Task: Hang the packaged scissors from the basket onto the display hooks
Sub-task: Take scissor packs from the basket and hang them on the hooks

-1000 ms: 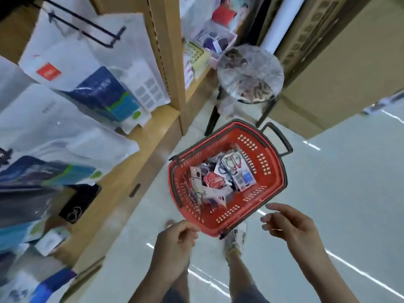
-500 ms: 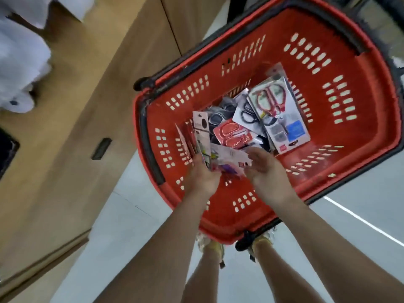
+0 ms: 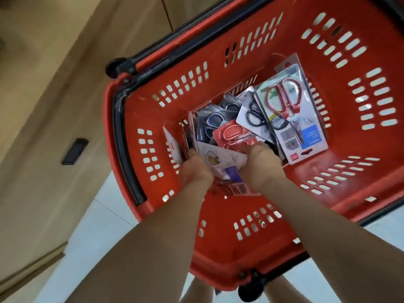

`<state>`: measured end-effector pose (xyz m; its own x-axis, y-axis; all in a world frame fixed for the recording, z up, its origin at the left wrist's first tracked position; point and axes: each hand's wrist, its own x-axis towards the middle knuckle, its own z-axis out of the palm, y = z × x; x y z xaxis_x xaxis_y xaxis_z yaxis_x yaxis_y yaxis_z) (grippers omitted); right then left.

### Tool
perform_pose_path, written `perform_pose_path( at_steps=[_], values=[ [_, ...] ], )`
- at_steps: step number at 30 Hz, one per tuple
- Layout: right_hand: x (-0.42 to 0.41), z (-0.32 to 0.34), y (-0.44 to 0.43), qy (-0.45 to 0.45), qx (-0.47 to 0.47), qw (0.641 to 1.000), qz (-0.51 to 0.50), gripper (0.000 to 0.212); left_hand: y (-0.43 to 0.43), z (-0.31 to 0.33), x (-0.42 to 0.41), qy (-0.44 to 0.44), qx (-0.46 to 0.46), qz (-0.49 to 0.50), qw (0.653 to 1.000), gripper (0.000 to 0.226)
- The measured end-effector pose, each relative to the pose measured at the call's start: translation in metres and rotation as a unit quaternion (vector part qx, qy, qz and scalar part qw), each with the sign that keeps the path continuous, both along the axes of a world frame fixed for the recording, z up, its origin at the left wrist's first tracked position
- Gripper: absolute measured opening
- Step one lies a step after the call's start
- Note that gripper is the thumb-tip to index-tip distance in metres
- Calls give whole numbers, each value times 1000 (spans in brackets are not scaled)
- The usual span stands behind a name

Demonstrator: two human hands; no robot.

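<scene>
Change: hands outside the basket (image 3: 251,248) a second ago, now deep in it.
Left hand (image 3: 195,169): curled on the white pack (image 3: 220,159).
Right hand (image 3: 261,165): fingertips buried, can't tell.
Packaged scissors (image 3: 231,134): heaped just past the knuckles, none hung yet.

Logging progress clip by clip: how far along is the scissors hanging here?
Done: nothing visibly hung, and no display hooks are in view. In hand: the left hand and right hand are both down in the red basket, apparently gripping a white card pack that is not yet lifted out. Left: everything, including the red-handled scissors pack and a black-handled pack beside it.
</scene>
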<state>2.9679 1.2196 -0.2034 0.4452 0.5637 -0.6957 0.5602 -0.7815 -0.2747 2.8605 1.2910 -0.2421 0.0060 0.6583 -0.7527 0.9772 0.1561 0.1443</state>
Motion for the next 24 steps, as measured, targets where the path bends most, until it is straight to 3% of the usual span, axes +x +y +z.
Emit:
perform_pose_path(
  at_steps=[4,9,14,17,20,24],
  values=[
    [24,53,-7,10,43,996,-79,22,10,42,-4,-36,-30,48,998,28],
    [55,133,-35,-4,97,984,-149,23,6,131,-19,-201,-102,173,959,27],
    [63,189,-50,5,204,942,-266,48,8,207,-39,-307,-157,275,897,33],
    [55,207,-52,46,218,913,-343,32,9,237,-48,-375,-187,302,856,38],
    [38,226,-50,95,220,869,-434,40,13,269,-53,-436,-217,305,818,53],
    [16,269,-38,169,225,858,-429,30,17,302,-50,-451,-218,275,821,56]
  ],
)
